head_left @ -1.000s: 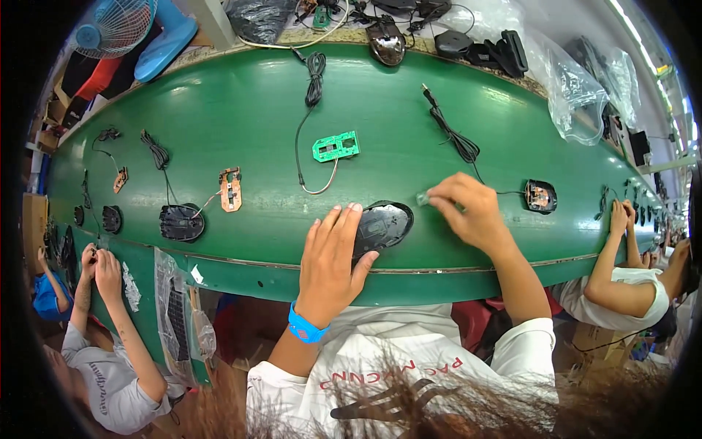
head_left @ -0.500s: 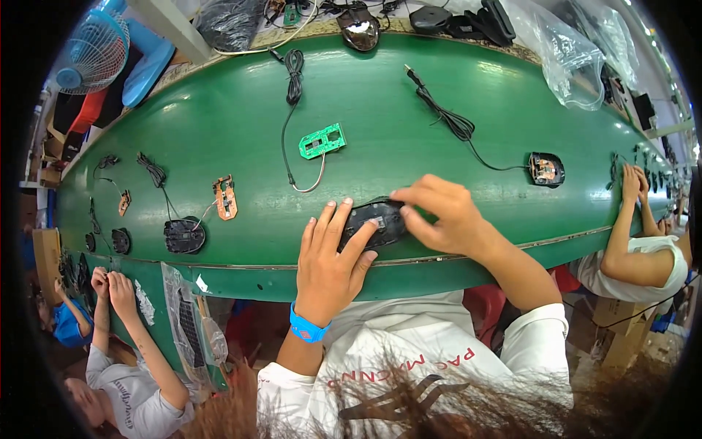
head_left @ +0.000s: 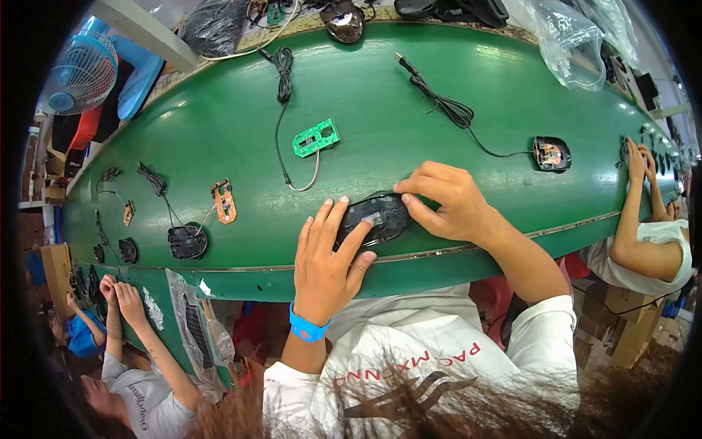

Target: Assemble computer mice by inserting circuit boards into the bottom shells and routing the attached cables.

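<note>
A black computer-mouse shell point(head_left: 374, 218) lies on the green conveyor belt point(head_left: 409, 117) close to its near edge. My left hand point(head_left: 325, 256), with a blue wristband, rests flat on the belt with its fingers spread against the shell's left side. My right hand point(head_left: 446, 201) curls over the shell's right end, fingertips pressing on its top. Beyond it lie a green circuit board point(head_left: 316, 137) with a coiled black cable point(head_left: 282, 69), and to the right a mouse base point(head_left: 550, 154) with its cable.
To the left on the belt sit an orange circuit board point(head_left: 223, 200), a black mouse base point(head_left: 187, 241) and several smaller parts. Other people's hands work at the right point(head_left: 638, 157) and lower left point(head_left: 117, 293). Plastic bags point(head_left: 578, 40) and a blue fan point(head_left: 82, 73) stand behind.
My right hand has come back from the belt beyond the shell and settled on its right end. Both hands now hold the shell nearer to the belt's front edge.
</note>
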Demonstrator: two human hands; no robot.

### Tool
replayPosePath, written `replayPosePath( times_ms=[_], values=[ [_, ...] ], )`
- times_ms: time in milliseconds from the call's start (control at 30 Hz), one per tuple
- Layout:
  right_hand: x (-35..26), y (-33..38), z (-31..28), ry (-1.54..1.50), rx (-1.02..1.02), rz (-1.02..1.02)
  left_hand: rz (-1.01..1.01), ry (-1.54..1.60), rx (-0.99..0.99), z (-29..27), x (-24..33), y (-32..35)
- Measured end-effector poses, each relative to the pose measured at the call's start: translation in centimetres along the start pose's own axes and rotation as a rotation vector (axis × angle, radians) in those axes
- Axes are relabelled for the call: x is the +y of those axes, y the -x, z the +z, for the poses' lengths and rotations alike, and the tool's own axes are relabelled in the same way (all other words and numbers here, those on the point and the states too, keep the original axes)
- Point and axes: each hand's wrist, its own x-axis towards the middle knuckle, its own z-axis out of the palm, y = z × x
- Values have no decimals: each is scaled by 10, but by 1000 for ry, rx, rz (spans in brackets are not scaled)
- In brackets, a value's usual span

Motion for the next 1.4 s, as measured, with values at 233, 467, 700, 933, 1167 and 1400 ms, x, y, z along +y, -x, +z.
replayPosePath(
  times_ms=[233, 467, 700, 933, 1167, 1400],
  values=[
    [2, -5, -1, -3, 16, -6, 13, 189, 197, -22, -24, -6],
    [6, -4, 2, 75, 21, -24, -108, -98, 61, -49, -66, -80],
    [14, -9, 9, 48, 36, -66, -55, -237, 105, -20, -83, -85],
    [-7, -19, 12, -14, 51, -31, -288, 784, 203, -38, -61, -74],
    [-41, -53, 46, -245, 145, -66, -322, 1426, 304, -42, -23, -50],
    [-45, -59, 43, -207, 132, -297, -312, 1523, 66, -49, -26, -32]
  ],
)
